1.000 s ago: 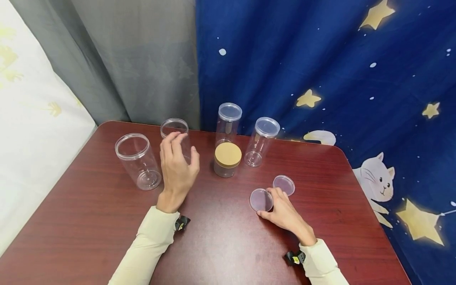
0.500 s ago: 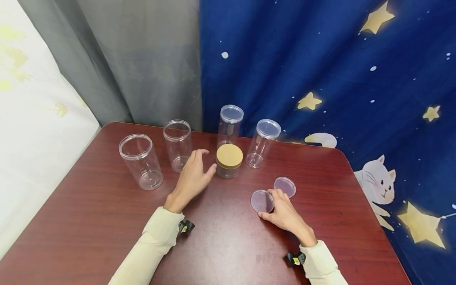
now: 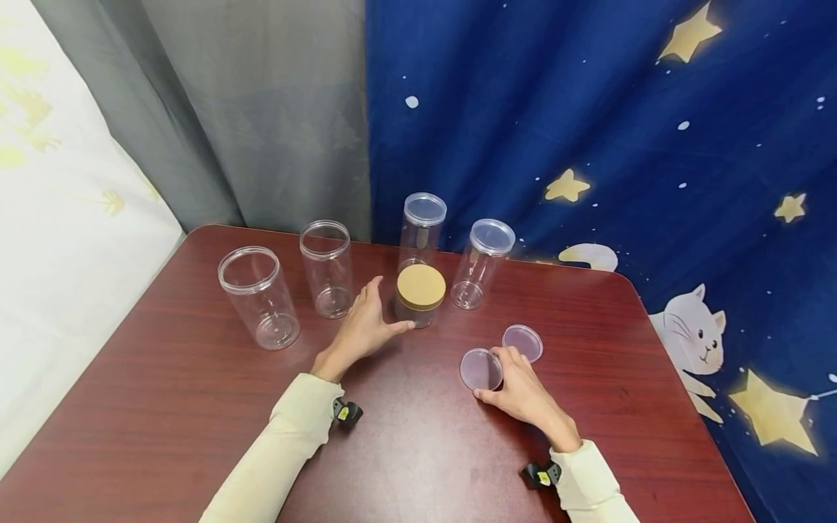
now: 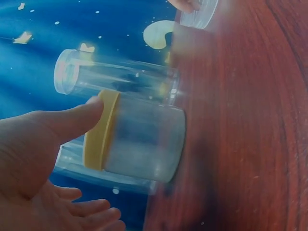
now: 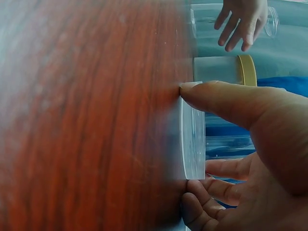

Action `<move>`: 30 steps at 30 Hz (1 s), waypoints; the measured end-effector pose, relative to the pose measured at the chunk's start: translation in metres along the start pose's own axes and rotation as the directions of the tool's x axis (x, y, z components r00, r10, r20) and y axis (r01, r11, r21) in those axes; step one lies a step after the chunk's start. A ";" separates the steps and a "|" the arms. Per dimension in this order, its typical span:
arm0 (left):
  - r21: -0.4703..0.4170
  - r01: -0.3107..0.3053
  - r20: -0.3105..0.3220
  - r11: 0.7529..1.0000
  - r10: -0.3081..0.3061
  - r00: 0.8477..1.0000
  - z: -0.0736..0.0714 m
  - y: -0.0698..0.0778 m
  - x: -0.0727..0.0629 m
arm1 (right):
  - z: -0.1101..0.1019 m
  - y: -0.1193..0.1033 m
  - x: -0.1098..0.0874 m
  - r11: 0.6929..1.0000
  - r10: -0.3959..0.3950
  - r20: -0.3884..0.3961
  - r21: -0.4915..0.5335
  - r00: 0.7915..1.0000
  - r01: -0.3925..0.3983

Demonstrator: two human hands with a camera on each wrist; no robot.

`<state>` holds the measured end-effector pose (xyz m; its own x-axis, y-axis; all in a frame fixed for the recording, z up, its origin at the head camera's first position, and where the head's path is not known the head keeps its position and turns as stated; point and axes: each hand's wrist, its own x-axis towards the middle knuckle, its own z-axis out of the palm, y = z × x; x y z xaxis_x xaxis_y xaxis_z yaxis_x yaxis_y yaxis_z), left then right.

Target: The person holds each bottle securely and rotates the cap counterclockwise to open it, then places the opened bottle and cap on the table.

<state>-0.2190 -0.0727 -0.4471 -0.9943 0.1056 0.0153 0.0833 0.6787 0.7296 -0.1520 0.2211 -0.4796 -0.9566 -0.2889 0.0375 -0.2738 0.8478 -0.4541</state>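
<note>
My left hand (image 3: 368, 325) is spread beside a short clear jar with a yellow lid (image 3: 421, 285). Its thumb reaches in front of the jar and its fingers lie to the left; the left wrist view shows a gap between palm and jar (image 4: 144, 139). Whether the thumb touches is unclear. On the right, my right hand (image 3: 523, 385) pinches a round clear lid (image 3: 480, 370) lying on the table, thumb at one edge and fingers at the other, as the right wrist view shows along the lid's rim (image 5: 192, 139). A second clear lid (image 3: 522, 343) lies just behind those fingers.
Two tall clear jars without lids, the left one (image 3: 258, 301) and the one beside it (image 3: 327, 269), stand left. Two tall lidded jars, one behind the short jar (image 3: 423, 225) and another to its right (image 3: 482, 261), stand near the back edge. Curtains (image 3: 458, 131) hang behind the table (image 3: 418, 450).
My left hand has come away from the second open jar, moving right and down to the yellow-lidded jar, its thumb spreading. The right hand stays at the clear lid.
</note>
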 end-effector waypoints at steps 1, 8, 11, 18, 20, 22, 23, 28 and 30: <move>-0.010 0.003 0.010 1.000 -0.003 1.000 0.001 -0.001 0.001 | 0.000 0.000 0.000 1.000 -0.002 -0.001 -0.003 1.000 0.002; -0.102 0.037 0.045 0.994 -0.033 0.998 0.011 -0.004 0.011 | 0.000 0.000 0.001 1.000 0.004 0.009 -0.005 1.000 -0.004; -0.144 0.034 0.060 0.989 -0.025 0.998 0.015 -0.005 0.018 | 0.000 -0.001 0.000 1.000 0.001 -0.005 -0.005 1.000 -0.001; -0.232 0.050 0.100 0.971 -0.027 0.995 0.024 -0.008 0.031 | 0.001 0.000 -0.001 1.000 -0.001 -0.010 -0.005 1.000 0.001; -0.243 0.062 0.117 0.968 -0.034 0.992 0.026 -0.011 0.034 | 0.001 0.000 -0.001 1.000 0.002 -0.004 -0.001 1.000 -0.002; -0.257 0.068 0.122 0.964 -0.037 0.992 0.029 -0.013 0.036 | 0.000 0.000 -0.001 1.000 0.008 0.002 0.000 1.000 -0.008; -0.264 0.070 0.122 0.962 -0.038 0.992 0.030 -0.014 0.037 | 0.000 0.000 -0.001 1.000 0.011 0.003 0.002 1.000 -0.011; -0.260 0.087 0.113 0.962 -0.059 0.992 0.036 -0.015 0.042 | 0.000 0.000 0.001 1.000 0.014 0.006 0.005 1.000 -0.014; -0.240 0.093 0.105 0.966 -0.069 0.992 0.038 -0.015 0.043 | 0.000 0.001 0.001 1.000 0.018 0.007 0.010 1.000 -0.018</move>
<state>-0.2609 -0.0509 -0.4832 -0.9852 0.1338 -0.1069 -0.0277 0.4914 0.8705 -0.1533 0.2212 -0.4798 -0.9606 -0.2769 0.0233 -0.2558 0.8484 -0.4634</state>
